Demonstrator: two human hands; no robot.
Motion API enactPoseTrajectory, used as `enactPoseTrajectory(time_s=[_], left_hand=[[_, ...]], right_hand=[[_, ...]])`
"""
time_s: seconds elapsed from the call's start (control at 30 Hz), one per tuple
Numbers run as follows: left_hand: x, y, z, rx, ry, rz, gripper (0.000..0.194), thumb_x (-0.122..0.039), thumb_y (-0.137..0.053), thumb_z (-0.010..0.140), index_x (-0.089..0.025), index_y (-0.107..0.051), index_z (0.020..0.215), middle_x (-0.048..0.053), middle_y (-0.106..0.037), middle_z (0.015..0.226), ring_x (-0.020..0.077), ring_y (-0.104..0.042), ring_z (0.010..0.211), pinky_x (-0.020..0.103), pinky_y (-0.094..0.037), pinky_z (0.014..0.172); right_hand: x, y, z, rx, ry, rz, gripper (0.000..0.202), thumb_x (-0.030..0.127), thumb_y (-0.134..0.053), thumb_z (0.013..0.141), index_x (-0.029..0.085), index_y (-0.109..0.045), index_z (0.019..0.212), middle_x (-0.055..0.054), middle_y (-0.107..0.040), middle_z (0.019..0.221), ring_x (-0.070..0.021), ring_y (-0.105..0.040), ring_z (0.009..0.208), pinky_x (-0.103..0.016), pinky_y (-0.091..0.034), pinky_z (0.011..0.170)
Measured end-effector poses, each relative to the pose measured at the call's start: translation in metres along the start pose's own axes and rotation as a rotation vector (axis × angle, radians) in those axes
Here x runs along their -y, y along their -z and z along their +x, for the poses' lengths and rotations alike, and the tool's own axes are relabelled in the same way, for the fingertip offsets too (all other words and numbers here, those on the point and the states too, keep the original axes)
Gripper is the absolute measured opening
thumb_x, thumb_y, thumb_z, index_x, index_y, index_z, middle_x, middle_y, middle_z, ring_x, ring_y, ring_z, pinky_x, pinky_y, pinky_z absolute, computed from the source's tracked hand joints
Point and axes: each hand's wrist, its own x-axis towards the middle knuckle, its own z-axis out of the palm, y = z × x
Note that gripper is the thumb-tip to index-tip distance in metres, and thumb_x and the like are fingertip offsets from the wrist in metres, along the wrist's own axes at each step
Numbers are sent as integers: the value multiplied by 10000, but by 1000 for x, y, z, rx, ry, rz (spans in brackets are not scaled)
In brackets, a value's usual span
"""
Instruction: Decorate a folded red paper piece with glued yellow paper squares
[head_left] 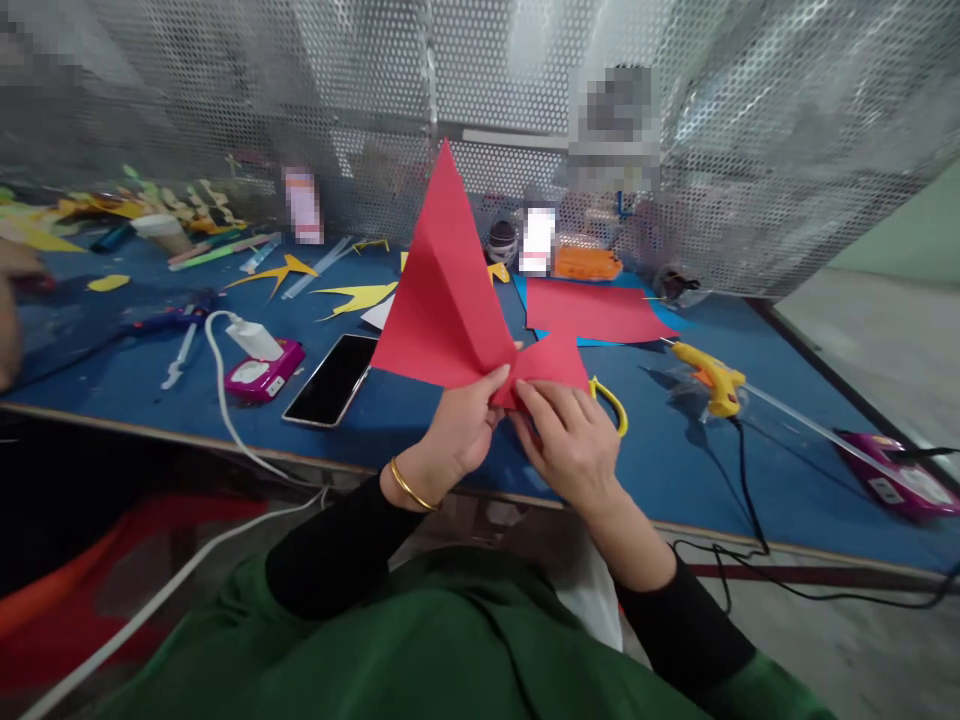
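A sheet of red paper [450, 270], folded with a tall point standing up on the left and a smaller flap on the right, is held above the front of the blue table. My left hand [466, 420] pinches its lower edge near the middle, thumb on top. Close beside it, my right hand [566, 435] has its fingers closed on the lower right part of the same paper. The yellow handle of what may be scissors [611, 405] shows partly behind the paper and my right hand.
A black phone [331, 382] and a purple power socket [262, 370] lie to the left. On the right are a yellow glue gun [712, 378] with its cord and red sheets [592, 310] over blue ones. Another person's hand [15, 300] is at far left.
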Motion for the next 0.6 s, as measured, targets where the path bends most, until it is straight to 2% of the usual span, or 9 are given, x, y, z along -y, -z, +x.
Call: enactPoseTrajectory(time_s=[0.07, 0.13, 0.23, 0.3, 0.37, 0.47, 0.6], left_hand=[[-2, 14, 4, -65, 43, 26, 246, -81, -616, 850, -186, -774, 1007, 52, -791, 1004, 209, -714, 1033, 289, -578, 865], [-4, 28, 7, -145, 74, 84, 307, -60, -627, 827, -205, -771, 1057, 46, -797, 992, 217, -725, 998, 300, -588, 816], [-8, 47, 10, -204, 146, 217, 310, -43, -644, 799, -189, -769, 1043, 59, -795, 1009, 207, -729, 899, 300, -587, 729], [-11, 55, 9, -213, 165, 301, 265, -42, -637, 803, -178, -766, 991, 67, -789, 1014, 186, -719, 839, 292, -586, 698], [-13, 59, 9, -220, 159, 361, 222, -52, -651, 799, -170, -754, 956, 71, -781, 989, 170, -701, 769, 278, -579, 640], [-15, 61, 9, -231, 137, 433, 169, -85, -715, 773, -154, -724, 927, 66, -753, 883, 152, -650, 635, 248, -527, 498], [-18, 64, 12, -226, 102, 514, 152, -87, -770, 727, -147, -689, 841, 37, -686, 787, 124, -585, 541, 225, -427, 381]], right_hand=[[1, 5, -13, 24, -25, 74, 280, 251, -668, 929, 153, -658, 1191, -103, -763, 1021, -221, -695, 931, -335, -530, 828], [-3, 10, -29, 17, -115, 108, 258, 242, -663, 926, 178, -661, 1175, -93, -754, 1015, -216, -695, 922, -335, -542, 828], [-23, 14, -52, 24, -404, 116, 195, 236, -578, 947, 201, -675, 1112, -88, -737, 987, -218, -698, 915, -343, -555, 810], [-43, 13, -63, 148, -638, 67, 232, 315, -546, 943, 186, -683, 1080, -105, -726, 981, -233, -695, 846, -362, -551, 734], [-62, 10, -68, 312, -764, 23, 325, 373, -573, 892, 152, -677, 1105, -142, -719, 1019, -256, -682, 809, -396, -544, 719], [-78, 7, -61, 511, -758, -26, 391, 338, -572, 857, 119, -651, 1172, -164, -713, 1028, -293, -676, 902, -397, -520, 752], [-80, 5, -39, 755, -712, -139, 348, 279, -519, 884, 115, -647, 1162, -164, -718, 1005, -295, -678, 907, -350, -444, 682]])
